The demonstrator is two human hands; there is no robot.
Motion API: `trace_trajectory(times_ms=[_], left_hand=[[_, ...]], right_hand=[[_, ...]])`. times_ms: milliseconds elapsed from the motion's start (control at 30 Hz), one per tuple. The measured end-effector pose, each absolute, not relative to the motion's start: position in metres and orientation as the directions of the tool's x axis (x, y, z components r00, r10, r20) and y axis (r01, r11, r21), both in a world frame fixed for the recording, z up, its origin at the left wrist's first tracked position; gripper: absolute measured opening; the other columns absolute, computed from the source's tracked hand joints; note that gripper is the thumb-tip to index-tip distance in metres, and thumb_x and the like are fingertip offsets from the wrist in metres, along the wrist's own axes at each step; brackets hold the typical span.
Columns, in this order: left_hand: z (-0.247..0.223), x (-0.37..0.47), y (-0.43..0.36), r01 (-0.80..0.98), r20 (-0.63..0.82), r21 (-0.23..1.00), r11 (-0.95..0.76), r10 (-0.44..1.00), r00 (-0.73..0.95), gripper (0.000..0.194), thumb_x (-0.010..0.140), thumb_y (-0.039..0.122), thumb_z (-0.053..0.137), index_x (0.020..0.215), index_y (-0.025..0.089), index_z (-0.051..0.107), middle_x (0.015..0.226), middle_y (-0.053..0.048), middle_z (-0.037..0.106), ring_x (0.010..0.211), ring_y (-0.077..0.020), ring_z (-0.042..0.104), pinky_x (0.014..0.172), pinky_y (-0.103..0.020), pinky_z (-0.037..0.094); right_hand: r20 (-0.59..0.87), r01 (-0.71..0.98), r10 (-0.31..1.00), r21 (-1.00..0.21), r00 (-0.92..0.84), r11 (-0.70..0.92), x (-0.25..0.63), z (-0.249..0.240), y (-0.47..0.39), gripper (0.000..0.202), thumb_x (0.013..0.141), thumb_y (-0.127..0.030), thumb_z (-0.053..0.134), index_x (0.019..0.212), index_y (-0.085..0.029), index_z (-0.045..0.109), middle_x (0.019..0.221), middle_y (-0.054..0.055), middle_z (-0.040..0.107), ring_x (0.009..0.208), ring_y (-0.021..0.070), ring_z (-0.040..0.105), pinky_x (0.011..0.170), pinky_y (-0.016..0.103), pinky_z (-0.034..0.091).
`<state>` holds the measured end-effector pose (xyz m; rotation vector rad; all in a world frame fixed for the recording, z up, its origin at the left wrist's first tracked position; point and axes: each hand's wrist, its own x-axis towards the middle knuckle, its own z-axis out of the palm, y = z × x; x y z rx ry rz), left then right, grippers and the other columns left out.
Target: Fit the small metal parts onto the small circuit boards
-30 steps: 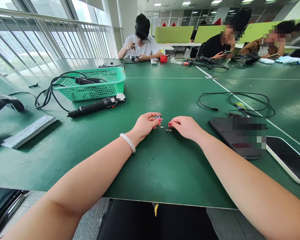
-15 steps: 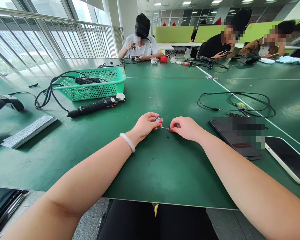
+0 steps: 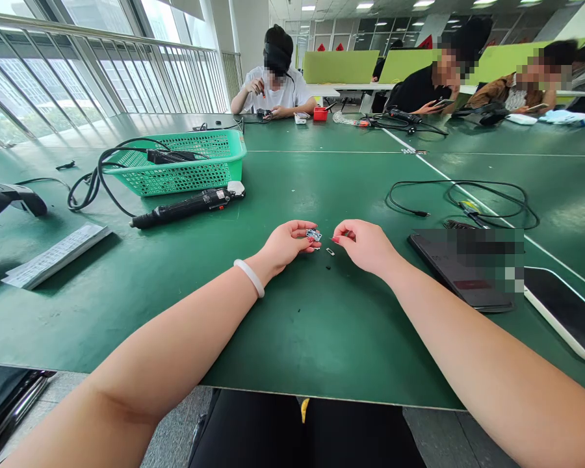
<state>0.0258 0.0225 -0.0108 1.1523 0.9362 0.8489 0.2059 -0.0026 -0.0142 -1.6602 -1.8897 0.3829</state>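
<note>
My left hand [image 3: 288, 246] is closed on a small blue-and-silver circuit piece [image 3: 314, 235], pinched between thumb and fingers just above the green table [image 3: 273, 331]. To its right, my right hand [image 3: 363, 244] has thumb and forefinger pressed together; whether anything tiny is between them cannot be made out. A small silver piece with a dark middle [image 3: 330, 251] lies on the table between the hands, not touched by either. Just nearer to me is a tiny black part [image 3: 328, 267].
On the left are a green basket [image 3: 190, 172] with cables, a black electric screwdriver [image 3: 188, 207] and a paper stack [image 3: 56, 255]. On the right lie a black cable [image 3: 497, 184], a dark flat case [image 3: 448, 260] and a phone [image 3: 565, 305]. People sit across the table.
My right hand has let go of the small silver piece, which now lies on the table, and has lifted slightly away. The circuit piece in my left hand has shifted a little to the right.
</note>
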Motion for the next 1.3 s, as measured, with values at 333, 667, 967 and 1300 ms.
trace_trajectory(times_ms=[333, 667, 967, 1300], left_hand=[[-0.015, 0.030, 0.021, -0.013, -0.072, 0.996, 0.086, 0.905, 0.420, 0.026, 0.068, 0.009, 0.071, 0.090, 0.012, 0.058, 0.084, -0.005, 0.067, 0.070, -0.0100, 0.063, 0.080, -0.035, 0.052], [-0.015, 0.030, 0.021, -0.004, -0.063, 0.998, 0.070, 0.916, 0.396, 0.025, 0.069, 0.007, 0.069, 0.090, 0.012, 0.057, 0.084, -0.005, 0.068, 0.069, -0.0107, 0.065, 0.079, -0.035, 0.053], [-0.018, 0.029, 0.023, 0.055, 0.012, 0.998, -0.036, 0.924, 0.381, 0.027, 0.065, 0.012, 0.073, 0.089, 0.013, 0.058, 0.086, -0.006, 0.068, 0.071, -0.0124, 0.065, 0.079, -0.036, 0.053], [-0.015, 0.030, 0.021, 0.018, -0.004, 1.000, -0.003, 0.928, 0.372, 0.027, 0.064, 0.009, 0.073, 0.086, 0.012, 0.058, 0.081, -0.004, 0.068, 0.069, -0.0115, 0.065, 0.078, -0.035, 0.054]], right_hand=[[0.394, 0.755, 0.914, -0.570, -0.094, 0.324, 0.186, -0.006, -0.017, 0.015, 0.081, -0.027, 0.051, 0.073, -0.021, 0.061, 0.080, 0.003, 0.064, 0.063, 0.0145, 0.049, 0.061, 0.029, 0.038], [0.396, 0.743, 0.918, -0.623, 0.027, 0.246, 0.193, -0.008, -0.012, 0.013, 0.079, -0.028, 0.054, 0.072, -0.021, 0.062, 0.074, 0.003, 0.063, 0.059, 0.0142, 0.048, 0.061, 0.031, 0.038], [0.207, 0.520, 0.974, -0.844, 0.092, 0.130, 0.191, -0.010, -0.010, 0.020, 0.072, -0.038, 0.060, 0.069, -0.018, 0.064, 0.068, 0.002, 0.064, 0.061, 0.0140, 0.052, 0.060, 0.029, 0.041], [0.242, 0.570, 0.956, -0.815, 0.168, 0.106, 0.191, -0.012, -0.011, 0.017, 0.070, -0.035, 0.063, 0.067, -0.019, 0.064, 0.068, 0.003, 0.065, 0.060, 0.0143, 0.053, 0.059, 0.029, 0.042]])
